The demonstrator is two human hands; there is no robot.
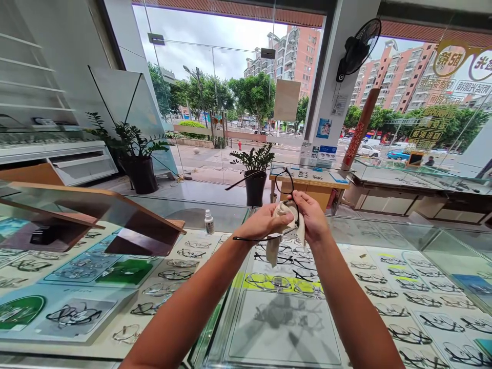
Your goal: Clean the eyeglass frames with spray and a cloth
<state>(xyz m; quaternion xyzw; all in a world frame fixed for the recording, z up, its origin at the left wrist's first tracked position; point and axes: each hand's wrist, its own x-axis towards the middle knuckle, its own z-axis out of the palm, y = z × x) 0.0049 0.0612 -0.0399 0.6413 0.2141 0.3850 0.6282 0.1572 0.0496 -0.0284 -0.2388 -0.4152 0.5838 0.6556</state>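
A pair of black-framed glasses point(285, 180) is held up over the glass display counter, its temples sticking out to the left. My left hand point(265, 220) is closed round a pale cloth point(273, 250), pressing it on the lower lens. My right hand point(310, 214) pinches the frame near the bridge, with part of the cloth hanging beside its fingers. Below both hands, rows of eyeglasses lie inside the display case. The cloth hides most of the lower lens.
A small white bottle point(208, 222) stands on the glass counter point(230, 205) to the left. A wooden-edged angled stand point(142, 220) is further left. Beyond the counter are potted plants point(255, 187), a low table point(307, 179) and a glass storefront.
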